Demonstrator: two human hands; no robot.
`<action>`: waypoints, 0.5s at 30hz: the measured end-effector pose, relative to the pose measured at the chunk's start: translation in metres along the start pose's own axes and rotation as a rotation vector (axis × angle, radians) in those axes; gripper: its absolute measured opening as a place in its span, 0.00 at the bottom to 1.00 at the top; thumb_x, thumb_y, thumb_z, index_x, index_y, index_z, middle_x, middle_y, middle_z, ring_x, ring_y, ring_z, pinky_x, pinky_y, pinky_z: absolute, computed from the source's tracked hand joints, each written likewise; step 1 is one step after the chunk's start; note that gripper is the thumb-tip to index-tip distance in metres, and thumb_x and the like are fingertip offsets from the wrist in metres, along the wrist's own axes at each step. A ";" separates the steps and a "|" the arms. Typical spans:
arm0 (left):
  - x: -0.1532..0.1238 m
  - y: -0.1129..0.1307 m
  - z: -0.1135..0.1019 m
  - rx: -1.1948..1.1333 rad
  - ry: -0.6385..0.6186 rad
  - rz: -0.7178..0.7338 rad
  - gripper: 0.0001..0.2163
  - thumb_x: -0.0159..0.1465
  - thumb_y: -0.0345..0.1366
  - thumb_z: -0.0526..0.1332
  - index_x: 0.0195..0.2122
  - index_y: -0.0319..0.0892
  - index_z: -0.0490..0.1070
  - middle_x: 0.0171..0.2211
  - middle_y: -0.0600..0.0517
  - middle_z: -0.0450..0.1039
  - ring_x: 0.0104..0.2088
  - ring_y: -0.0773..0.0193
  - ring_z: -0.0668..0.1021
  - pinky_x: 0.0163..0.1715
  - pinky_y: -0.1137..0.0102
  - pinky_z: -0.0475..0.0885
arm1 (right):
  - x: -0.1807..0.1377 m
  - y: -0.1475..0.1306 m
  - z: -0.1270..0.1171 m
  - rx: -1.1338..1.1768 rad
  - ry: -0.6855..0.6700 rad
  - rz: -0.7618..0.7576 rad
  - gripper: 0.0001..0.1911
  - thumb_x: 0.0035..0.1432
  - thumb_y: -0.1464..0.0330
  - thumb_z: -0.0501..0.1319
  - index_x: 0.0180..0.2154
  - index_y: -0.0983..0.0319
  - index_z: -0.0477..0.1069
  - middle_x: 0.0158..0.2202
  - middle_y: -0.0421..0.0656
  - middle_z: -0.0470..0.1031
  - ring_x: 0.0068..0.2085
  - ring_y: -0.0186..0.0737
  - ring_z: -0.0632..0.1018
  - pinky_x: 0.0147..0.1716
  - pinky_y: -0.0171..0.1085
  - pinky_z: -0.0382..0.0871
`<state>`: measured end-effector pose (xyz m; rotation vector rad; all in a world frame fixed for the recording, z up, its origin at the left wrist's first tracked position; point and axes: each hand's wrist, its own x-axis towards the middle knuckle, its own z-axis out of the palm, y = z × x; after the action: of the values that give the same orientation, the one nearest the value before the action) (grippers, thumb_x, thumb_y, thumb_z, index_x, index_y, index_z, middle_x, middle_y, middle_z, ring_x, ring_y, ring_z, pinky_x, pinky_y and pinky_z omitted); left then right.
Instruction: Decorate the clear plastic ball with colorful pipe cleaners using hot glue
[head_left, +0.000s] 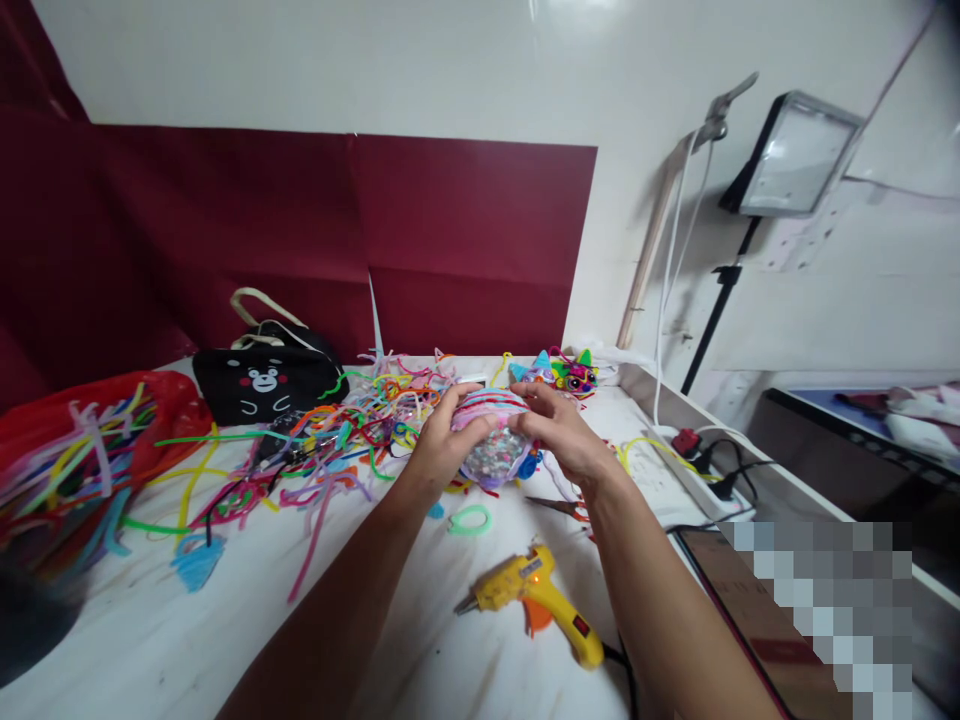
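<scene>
Between my two hands is a round craft piece made of coloured pipe cleaners (491, 455), with pink, red and light blue rows on top and a speckled grey patch facing me. My left hand (444, 440) grips its left side, thumb across the front. On the right side my right hand (559, 425) holds it too, fingers curled over the top edge. A yellow glue gun (525, 585) with an orange trigger lies in front, nozzle to the left. Scissors (559, 507) rest under my right wrist. Nearby is a light green pipe-cleaner loop (470, 520).
Loose pipe cleaners (322, 450) spread over the left of the white table, beside a red bag (172, 410) of more and a black bear-face bag (262, 385). Colourful cat-like figures (577, 375) stand behind. A power strip (705, 480) and a tablet-like device (742, 600) lie right.
</scene>
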<state>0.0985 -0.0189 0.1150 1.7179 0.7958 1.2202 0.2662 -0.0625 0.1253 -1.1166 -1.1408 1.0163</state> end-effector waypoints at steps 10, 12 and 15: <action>-0.003 0.006 -0.020 0.055 -0.250 0.043 0.43 0.48 0.44 0.76 0.65 0.45 0.63 0.64 0.41 0.66 0.61 0.40 0.72 0.60 0.53 0.68 | 0.002 0.000 -0.004 0.043 0.018 0.062 0.27 0.39 0.64 0.68 0.46 0.58 0.73 0.35 0.39 0.75 0.32 0.38 0.74 0.26 0.34 0.64; -0.002 0.006 -0.024 0.118 -0.281 0.084 0.48 0.43 0.43 0.78 0.66 0.46 0.63 0.64 0.41 0.66 0.62 0.39 0.71 0.60 0.52 0.68 | 0.003 0.001 -0.005 0.052 0.011 0.075 0.26 0.39 0.64 0.68 0.45 0.58 0.73 0.33 0.38 0.75 0.31 0.37 0.73 0.24 0.34 0.62; -0.001 0.006 -0.028 0.197 -0.333 0.117 0.52 0.40 0.41 0.80 0.68 0.48 0.60 0.63 0.41 0.66 0.61 0.40 0.72 0.60 0.52 0.69 | 0.004 0.003 -0.007 0.063 0.012 0.088 0.24 0.39 0.64 0.68 0.43 0.57 0.73 0.31 0.36 0.73 0.29 0.35 0.71 0.23 0.33 0.60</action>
<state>0.0714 -0.0148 0.1245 2.0853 0.6364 0.9175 0.2731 -0.0589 0.1226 -1.1290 -1.0505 1.1049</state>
